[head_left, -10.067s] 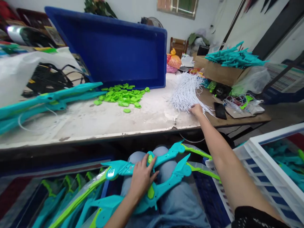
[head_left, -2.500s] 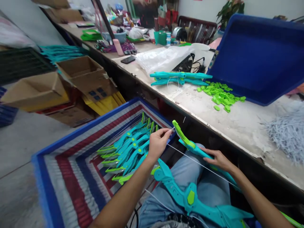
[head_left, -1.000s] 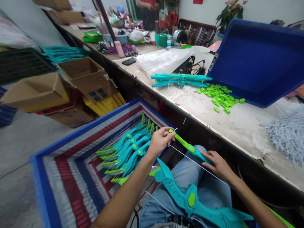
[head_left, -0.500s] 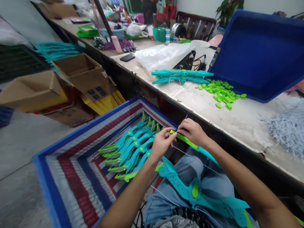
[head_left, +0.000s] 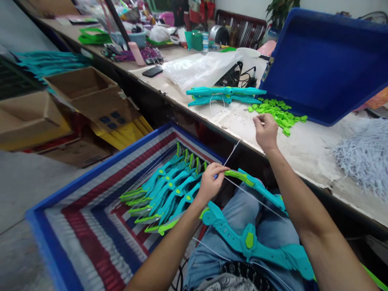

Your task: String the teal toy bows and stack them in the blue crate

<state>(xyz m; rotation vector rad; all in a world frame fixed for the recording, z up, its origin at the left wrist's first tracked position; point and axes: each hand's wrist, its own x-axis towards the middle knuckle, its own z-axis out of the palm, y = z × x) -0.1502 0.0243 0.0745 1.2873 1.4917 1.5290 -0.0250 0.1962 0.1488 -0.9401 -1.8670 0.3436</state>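
My left hand [head_left: 212, 181] pinches the green tip of a teal toy bow [head_left: 262, 190] that extends right over my knees. A thin white string [head_left: 233, 152] rises from those fingers, its free end near the table edge. A spot of blue shows between the fingers. My right hand [head_left: 266, 128] is raised over the table, fingers curled closed; whatever they hold, if anything, is hidden. It is just in front of the pile of green plastic pieces [head_left: 283, 115]. A second teal toy bow [head_left: 249, 241] with a green centre lies across my lap, with white string beside it.
To my left, a blue-rimmed tub [head_left: 100, 167] lined with striped cloth holds several toy bows [head_left: 169, 185]. On the table are stacked toy bows [head_left: 226, 96], a big blue bin [head_left: 321, 64], white strings [head_left: 363, 157] and a phone [head_left: 152, 71]. Cardboard boxes [head_left: 81, 93] stand at left.
My right hand has left the bow tip and moved up and right over the table. My left hand stays at the tip. The view has shifted slightly.
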